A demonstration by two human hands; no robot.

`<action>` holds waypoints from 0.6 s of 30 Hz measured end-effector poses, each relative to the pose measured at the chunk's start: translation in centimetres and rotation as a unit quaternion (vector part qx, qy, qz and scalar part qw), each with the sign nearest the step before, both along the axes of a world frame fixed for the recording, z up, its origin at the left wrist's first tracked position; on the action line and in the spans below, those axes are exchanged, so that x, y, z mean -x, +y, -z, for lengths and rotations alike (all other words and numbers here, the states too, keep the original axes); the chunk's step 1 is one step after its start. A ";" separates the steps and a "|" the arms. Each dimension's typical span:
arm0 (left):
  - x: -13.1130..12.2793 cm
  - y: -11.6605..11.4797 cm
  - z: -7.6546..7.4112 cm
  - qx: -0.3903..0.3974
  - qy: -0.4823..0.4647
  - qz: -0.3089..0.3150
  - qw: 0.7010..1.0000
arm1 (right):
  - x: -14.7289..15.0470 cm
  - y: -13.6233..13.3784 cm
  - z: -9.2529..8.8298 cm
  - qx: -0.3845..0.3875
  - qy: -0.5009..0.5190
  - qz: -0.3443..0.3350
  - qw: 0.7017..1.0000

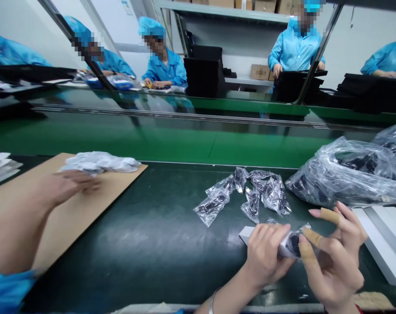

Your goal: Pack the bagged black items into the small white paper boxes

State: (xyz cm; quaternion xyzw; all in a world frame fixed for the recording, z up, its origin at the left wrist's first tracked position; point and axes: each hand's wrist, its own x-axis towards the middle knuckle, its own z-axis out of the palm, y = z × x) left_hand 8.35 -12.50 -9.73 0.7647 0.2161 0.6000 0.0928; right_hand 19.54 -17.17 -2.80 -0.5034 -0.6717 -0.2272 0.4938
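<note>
Left hand (266, 252) grips a white box (245, 234), right hand (338, 255) a bagged black item (294, 245), perhaps partly inside.

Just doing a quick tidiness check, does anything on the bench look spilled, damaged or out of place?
Nothing looks plainly damaged. The untidiest spot is the cluster of bagged cables on the dark green work surface: they lie at odd angles, some overlapping, outside the large clear bag. That may be normal.

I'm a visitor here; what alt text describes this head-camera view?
A person's left hand and right hand hold a plastic-wrapped dark item above a dark green work surface, near small clear packets. At left, another person's hand is over brown cardboard. Beyond are people in blue.
</note>
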 end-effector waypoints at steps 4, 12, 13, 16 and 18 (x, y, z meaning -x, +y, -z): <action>-0.2 -0.1 0.3 -0.032 0.002 -0.015 0.999 | 1.0 -0.5 1.3 -0.043 0.048 0.036 0.997; -0.7 -0.5 -0.6 -0.008 0.029 -0.049 0.998 | 1.7 0.8 4.3 -0.115 0.141 0.085 0.980; -0.7 -0.5 -0.7 -0.002 0.036 -0.052 0.998 | 1.6 0.8 4.5 -0.113 0.153 0.087 0.978; -0.7 -0.2 -0.7 0.012 0.033 -0.062 0.997 | 1.5 0.2 4.0 -0.084 0.177 0.093 0.976; -0.5 0.1 -0.7 0.033 0.012 -0.071 0.997 | 1.3 -0.4 3.3 -0.046 0.164 0.078 0.982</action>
